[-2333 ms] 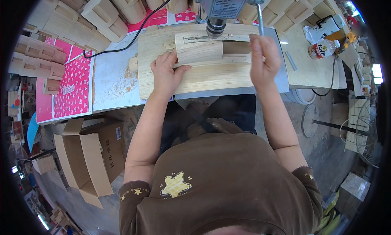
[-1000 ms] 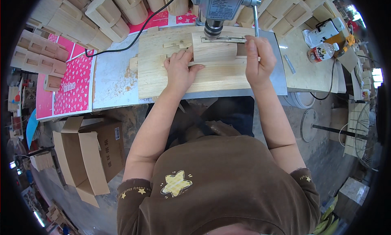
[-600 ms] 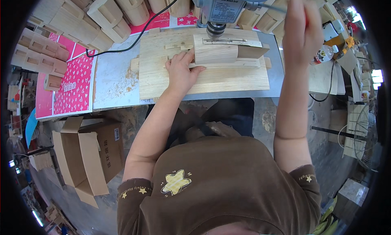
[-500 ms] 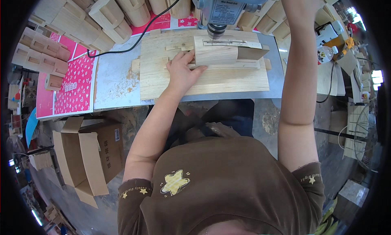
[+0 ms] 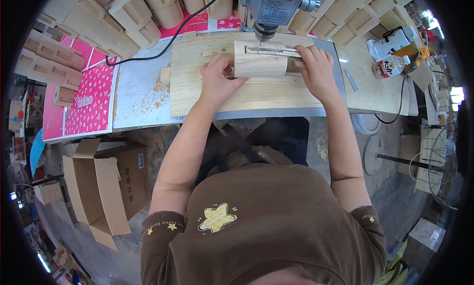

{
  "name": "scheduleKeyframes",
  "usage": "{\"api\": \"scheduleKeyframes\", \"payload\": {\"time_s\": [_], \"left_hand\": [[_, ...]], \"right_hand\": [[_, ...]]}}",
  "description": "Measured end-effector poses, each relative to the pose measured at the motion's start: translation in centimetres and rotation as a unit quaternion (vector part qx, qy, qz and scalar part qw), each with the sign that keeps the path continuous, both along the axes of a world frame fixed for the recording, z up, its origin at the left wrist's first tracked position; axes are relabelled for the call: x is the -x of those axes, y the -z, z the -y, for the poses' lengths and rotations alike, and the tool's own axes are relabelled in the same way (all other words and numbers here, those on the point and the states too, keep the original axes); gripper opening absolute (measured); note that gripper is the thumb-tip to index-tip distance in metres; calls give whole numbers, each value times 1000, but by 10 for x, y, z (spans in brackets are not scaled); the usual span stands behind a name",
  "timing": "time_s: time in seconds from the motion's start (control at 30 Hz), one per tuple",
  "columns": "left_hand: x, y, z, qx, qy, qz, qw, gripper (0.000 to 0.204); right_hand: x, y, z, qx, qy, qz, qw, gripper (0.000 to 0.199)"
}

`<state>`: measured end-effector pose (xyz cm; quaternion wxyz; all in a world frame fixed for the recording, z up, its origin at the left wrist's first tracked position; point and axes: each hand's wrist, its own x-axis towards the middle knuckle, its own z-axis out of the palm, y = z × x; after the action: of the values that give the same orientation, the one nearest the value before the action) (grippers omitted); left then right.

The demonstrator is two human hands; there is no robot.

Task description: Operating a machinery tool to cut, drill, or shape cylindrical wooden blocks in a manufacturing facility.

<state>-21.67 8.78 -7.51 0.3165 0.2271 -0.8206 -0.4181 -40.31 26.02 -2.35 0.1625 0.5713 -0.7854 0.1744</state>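
Note:
A pale wooden block (image 5: pixel 259 66) with a rounded top lies on a flat wooden board (image 5: pixel 195 101), under the chuck (image 5: pixel 265 33) of a bench drill (image 5: pixel 285 7). Along its top runs a narrow slotted strip (image 5: pixel 271 51). My left hand (image 5: pixel 215 82) is closed on the block's left end, thumb at the near lower edge and the fingers partly hidden behind. At the right end my right hand (image 5: pixel 318 74) grips the block and strip, fingers over the top and thumb on the near side. The drill's tip is above the block; whether it touches cannot be made out.
Rows of slotted wooden cylinders (image 5: pixel 131 13) line the back and left. A black cable (image 5: pixel 185 26) crosses the left side. At right are a bottle (image 5: pixel 388 68) and a slim clear tube (image 5: pixel 351 80). An open cardboard box (image 5: pixel 133 186) stands on the floor at left.
My right hand has come down from up beside the drill onto the block's right end. The chuck has risen slightly from the block. My left hand has stayed at the left end.

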Motion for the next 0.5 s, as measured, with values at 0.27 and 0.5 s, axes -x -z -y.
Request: {"api": "scheduleKeyframes", "payload": {"time_s": [0.27,0.5], "left_hand": [[-74,-21,4,27,-10,5,1000,29],[-128,-34,25,-23,15,-62,998,26]], "right_hand": [[-14,-7,-12,-36,-39,86,995,25],[-5,-16,-51,-38,-44,117,991,25]]}}
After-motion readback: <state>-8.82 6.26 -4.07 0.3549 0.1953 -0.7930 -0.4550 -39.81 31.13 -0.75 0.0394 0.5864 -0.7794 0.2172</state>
